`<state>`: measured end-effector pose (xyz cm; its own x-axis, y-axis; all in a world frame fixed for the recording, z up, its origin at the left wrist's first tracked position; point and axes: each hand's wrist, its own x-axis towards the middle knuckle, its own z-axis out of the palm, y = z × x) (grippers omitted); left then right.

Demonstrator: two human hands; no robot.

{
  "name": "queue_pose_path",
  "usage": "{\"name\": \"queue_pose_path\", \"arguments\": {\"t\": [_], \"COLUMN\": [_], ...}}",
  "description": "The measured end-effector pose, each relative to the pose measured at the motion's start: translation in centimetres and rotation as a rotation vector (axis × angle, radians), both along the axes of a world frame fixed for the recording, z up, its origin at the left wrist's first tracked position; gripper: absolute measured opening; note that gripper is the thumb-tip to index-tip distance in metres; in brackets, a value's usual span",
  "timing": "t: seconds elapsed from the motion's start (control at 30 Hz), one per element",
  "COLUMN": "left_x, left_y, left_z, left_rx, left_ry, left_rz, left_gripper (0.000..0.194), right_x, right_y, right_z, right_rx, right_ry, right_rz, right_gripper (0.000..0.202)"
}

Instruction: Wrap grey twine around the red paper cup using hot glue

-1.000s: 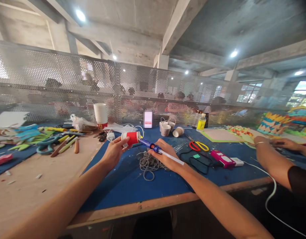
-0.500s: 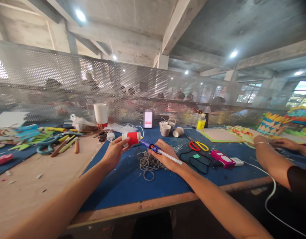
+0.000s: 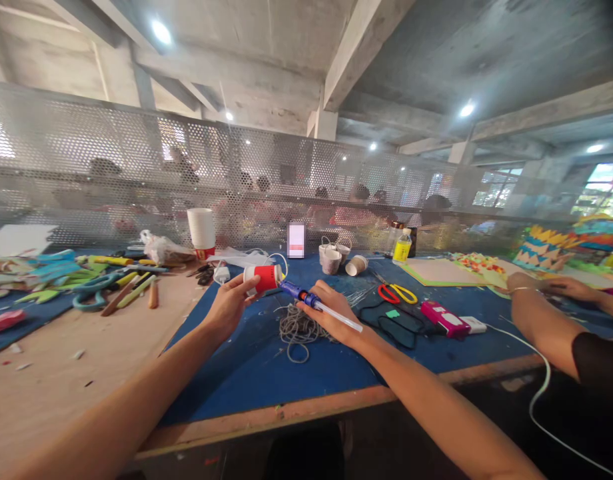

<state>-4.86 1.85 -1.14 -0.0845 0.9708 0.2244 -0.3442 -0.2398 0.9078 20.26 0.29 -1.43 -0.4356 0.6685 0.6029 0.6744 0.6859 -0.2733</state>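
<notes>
My left hand (image 3: pixel 232 299) is closed round a small red and white paper cup (image 3: pixel 264 277), which lies on its side in the air with its base toward the right. In my right hand (image 3: pixel 327 308) is a blue hot glue gun (image 3: pixel 297 291), a clear glue stick (image 3: pixel 340 317) jutting from its back end. The gun's nozzle points at the cup's base and is close to it or touching; I cannot tell which. Beneath my right hand lies a tangled heap of grey cord (image 3: pixel 297 333) on the blue mat (image 3: pixel 226 393).
Small cord-wrapped cups (image 3: pixel 331 259) stand at the back, near a phone (image 3: pixel 296 241) and a stack of paper cups (image 3: pixel 201 230). Scissors (image 3: pixel 397 293) and a magenta box (image 3: pixel 445 319) lie rightward. Another person's arm (image 3: pixel 541 317) reaches in from the right. Tools (image 3: pixel 136 290) lie left.
Hardly anything differs. Both hands hold the cup and the glue gun in nearly the same place, with only a slight shift of the right hand and gun.
</notes>
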Motion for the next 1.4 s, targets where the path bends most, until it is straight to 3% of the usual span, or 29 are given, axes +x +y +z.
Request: {"name": "queue_pose_path", "arguments": {"t": [0.3,0.83,1.4], "left_x": [-0.11,-0.06,-0.21], "left_y": [0.35,0.01,0.36], "left_z": [-0.28,-0.08,-0.34], "left_rx": [0.017,0.001,0.007], "left_ry": [0.025,0.007,0.03], "left_rz": [0.003,-0.009,-0.008], "left_gripper": [0.031,0.039,0.03], "right_x": [0.09,0.12,0.05], "right_y": [-0.06,-0.05,-0.24], "right_z": [-0.02,-0.06,0.28], "right_rx": [-0.004,-0.015,-0.036], "right_ry": [-0.003,0.001,0.002], "right_rz": [-0.002,0.007,-0.006], "right_gripper": [0.026,0.028,0.028]}}
